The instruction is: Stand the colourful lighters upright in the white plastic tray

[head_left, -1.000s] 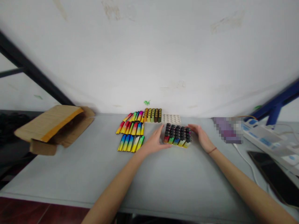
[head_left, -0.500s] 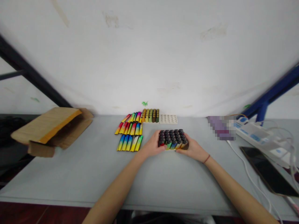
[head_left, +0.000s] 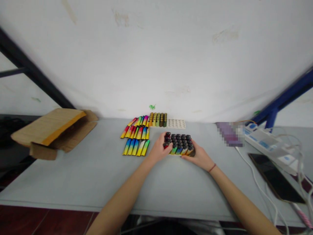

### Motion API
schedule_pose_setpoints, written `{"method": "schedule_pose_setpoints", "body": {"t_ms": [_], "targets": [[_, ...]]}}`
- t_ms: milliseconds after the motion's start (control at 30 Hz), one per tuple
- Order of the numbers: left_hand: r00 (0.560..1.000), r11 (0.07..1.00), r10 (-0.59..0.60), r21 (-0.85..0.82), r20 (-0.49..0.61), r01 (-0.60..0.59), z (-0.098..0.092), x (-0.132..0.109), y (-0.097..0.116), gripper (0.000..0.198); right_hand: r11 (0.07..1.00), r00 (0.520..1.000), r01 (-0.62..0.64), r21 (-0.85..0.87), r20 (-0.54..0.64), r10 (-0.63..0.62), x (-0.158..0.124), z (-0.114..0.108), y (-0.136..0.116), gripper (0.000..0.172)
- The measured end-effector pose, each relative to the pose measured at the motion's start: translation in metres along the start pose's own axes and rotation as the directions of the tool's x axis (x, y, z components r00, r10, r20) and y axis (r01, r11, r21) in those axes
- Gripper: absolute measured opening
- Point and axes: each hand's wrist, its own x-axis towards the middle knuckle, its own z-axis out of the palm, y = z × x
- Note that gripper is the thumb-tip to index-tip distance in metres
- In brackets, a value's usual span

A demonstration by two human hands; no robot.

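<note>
1. Two bare forearms reach in over the near edge of the grey desk [head_left: 73, 182]. A dark phone [head_left: 275, 178] lies flat at the right.
2. At mid-desk, the left hand [head_left: 158, 150] and right hand [head_left: 198, 156] each have their grip closed on one end of a tray of lighters [head_left: 179, 145], black caps up. Whether the tray rests on the desk cannot be told.
3. Just left of the tray, loose rainbow lighters [head_left: 135, 138] lie flat in rows.
4. Further out, a cardboard box [head_left: 52, 132] sits open at the far left and a white power strip [head_left: 265, 143] at the right.
5. By the wall [head_left: 156, 58], more upright lighters stand in a white tray [head_left: 176, 123].
</note>
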Motion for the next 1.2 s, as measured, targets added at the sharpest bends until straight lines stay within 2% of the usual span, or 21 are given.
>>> {"method": "schedule_pose_setpoints", "body": {"t_ms": [133, 267, 400, 467, 600, 800, 900, 1067, 1200], "targets": [[0.998, 0.997, -0.061, -0.056, 0.011, 0.061, 0.001, 0.001, -0.002, 0.049, 0.999, 1.000, 0.028, -0.020, 0.013, -0.027, 0.000, -0.001, 0.000, 0.089], [0.996, 0.989, -0.019, -0.147, 0.091, 0.032, -0.005, 0.002, -0.008, 0.050, 0.998, 0.999, 0.048, -0.030, 0.020, -0.047, 0.001, -0.002, -0.001, 0.088], [0.989, 0.988, 0.005, -0.151, 0.146, 0.017, -0.006, 0.002, -0.013, 0.052, 0.998, 0.998, 0.058, -0.029, 0.018, -0.057, 0.001, -0.002, -0.002, 0.087], [0.994, 0.989, 0.001, -0.146, 0.109, 0.015, -0.003, 0.001, -0.012, 0.054, 0.997, 0.998, 0.062, -0.037, 0.023, -0.061, 0.001, -0.002, -0.003, 0.087], [0.999, 0.993, 0.011, -0.117, -0.040, -0.015, 0.001, 0.000, -0.004, 0.050, 0.996, 0.997, 0.070, -0.055, 0.023, -0.068, 0.002, -0.002, -0.004, 0.084], [0.998, 0.993, -0.025, -0.114, -0.051, 0.019, -0.002, -0.001, 0.000, 0.035, 0.991, 0.995, 0.101, -0.090, 0.020, -0.100, 0.001, 0.001, 0.002, 0.082], [0.993, 0.990, -0.070, -0.131, -0.092, 0.058, 0.004, -0.003, -0.002, 0.033, 0.990, 0.995, 0.103, -0.093, 0.013, -0.103, 0.001, 0.002, 0.002, 0.081], [0.985, 0.986, -0.073, -0.161, -0.158, 0.047, 0.015, -0.008, -0.003, 0.034, 0.992, 0.995, 0.101, -0.082, 0.024, -0.099, 0.002, 0.001, 0.000, 0.077], [0.965, 0.977, -0.115, -0.204, -0.234, 0.067, 0.017, -0.008, 0.008, 0.036, 0.991, 0.994, 0.107, -0.074, 0.026, -0.106, 0.002, 0.001, -0.001, 0.078]]}}
